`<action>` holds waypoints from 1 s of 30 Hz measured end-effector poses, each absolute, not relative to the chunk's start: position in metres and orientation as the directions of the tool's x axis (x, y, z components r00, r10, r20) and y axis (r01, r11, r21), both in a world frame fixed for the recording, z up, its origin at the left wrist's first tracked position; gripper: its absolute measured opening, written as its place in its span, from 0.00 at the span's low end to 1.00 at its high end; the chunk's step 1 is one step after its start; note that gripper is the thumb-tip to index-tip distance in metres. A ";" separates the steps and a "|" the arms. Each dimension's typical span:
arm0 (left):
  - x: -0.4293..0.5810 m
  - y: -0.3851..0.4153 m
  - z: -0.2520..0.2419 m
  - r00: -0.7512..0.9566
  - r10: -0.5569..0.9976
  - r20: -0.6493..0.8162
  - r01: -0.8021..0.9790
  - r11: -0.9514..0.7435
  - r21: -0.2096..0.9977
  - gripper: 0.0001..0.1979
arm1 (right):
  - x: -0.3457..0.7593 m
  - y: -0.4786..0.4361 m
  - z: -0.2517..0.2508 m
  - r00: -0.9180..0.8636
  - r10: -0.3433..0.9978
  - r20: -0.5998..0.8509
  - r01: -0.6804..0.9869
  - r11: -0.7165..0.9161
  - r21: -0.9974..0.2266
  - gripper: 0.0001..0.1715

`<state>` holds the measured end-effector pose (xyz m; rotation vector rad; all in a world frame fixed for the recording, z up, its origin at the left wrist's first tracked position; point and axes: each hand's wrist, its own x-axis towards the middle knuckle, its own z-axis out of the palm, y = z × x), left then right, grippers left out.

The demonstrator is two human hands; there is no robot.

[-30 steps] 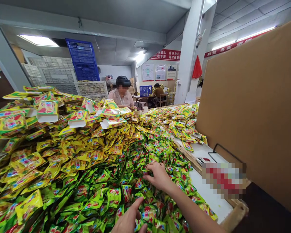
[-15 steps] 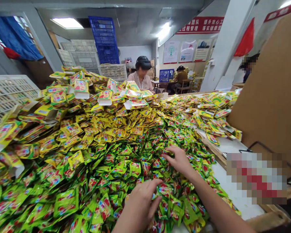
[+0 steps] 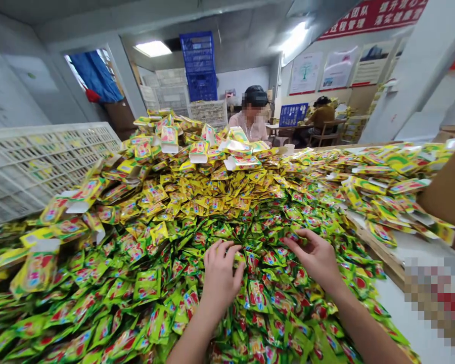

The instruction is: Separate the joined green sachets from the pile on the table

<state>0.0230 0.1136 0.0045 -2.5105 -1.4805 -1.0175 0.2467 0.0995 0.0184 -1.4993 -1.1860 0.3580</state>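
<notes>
A deep heap of small green sachets [image 3: 147, 285] with red and blue print lies in front of me. My left hand [image 3: 223, 273] is over the middle of the heap, fingers bent and apart from the thumb, touching or just above the sachets; I see nothing gripped in it. To its right, my right hand [image 3: 314, 255] has thumb and forefinger closed on the edge of a green sachet [image 3: 290, 235]. Behind the green ones rises a bank of yellow sachets [image 3: 197, 194].
Open yellow cartons [image 3: 169, 137] top the pile, with more cartons [image 3: 398, 202] at the right. A white slatted crate [image 3: 49, 162] stands left. A wooden strip [image 3: 379, 253] edges the heap. Across the table sits a person [image 3: 250, 119]; another person [image 3: 320, 116] sits farther back.
The view has swung left, so the scene sits farther right. My left hand has reached forward into the heap. My right hand's thumb and forefinger have closed on a green sachet.
</notes>
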 end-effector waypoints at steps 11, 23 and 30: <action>-0.017 0.211 0.082 0.113 0.940 0.321 0.987 -0.143 0.070 0.17 | 0.242 0.095 0.028 0.347 0.776 0.526 0.643 0.212 -0.736 0.27; -0.024 0.237 0.104 0.127 0.956 0.263 0.956 -0.189 0.223 0.22 | 0.241 0.096 0.027 0.358 0.788 0.501 0.626 0.196 -0.755 0.28; 0.006 0.161 0.106 0.269 0.912 0.308 0.779 -0.394 0.488 0.09 | 0.228 0.089 0.030 0.422 0.825 0.376 0.404 0.201 -0.893 0.26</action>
